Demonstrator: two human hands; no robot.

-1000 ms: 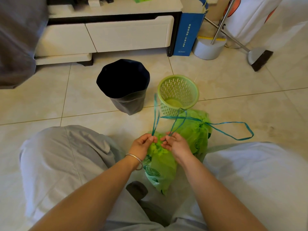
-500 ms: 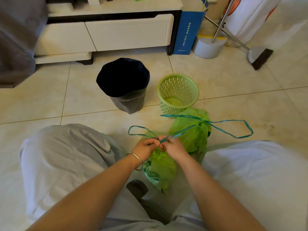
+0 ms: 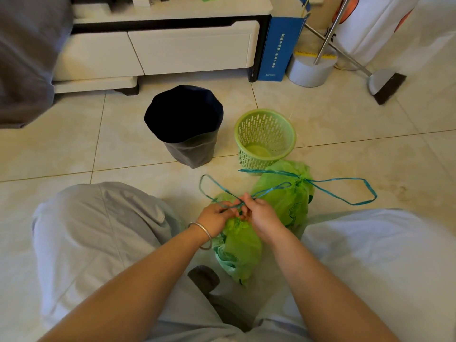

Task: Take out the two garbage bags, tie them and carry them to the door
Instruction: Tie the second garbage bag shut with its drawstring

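Both hands, left hand and right hand, pinch crinkly green bag's thin teal drawstring.

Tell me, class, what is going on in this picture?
A person crouching on the tiled floor is tying a green garbage bag. Left hand and right hand each pinch its blue drawstring at the neck. A second green bag, already tied, lies beside the empty green basket.
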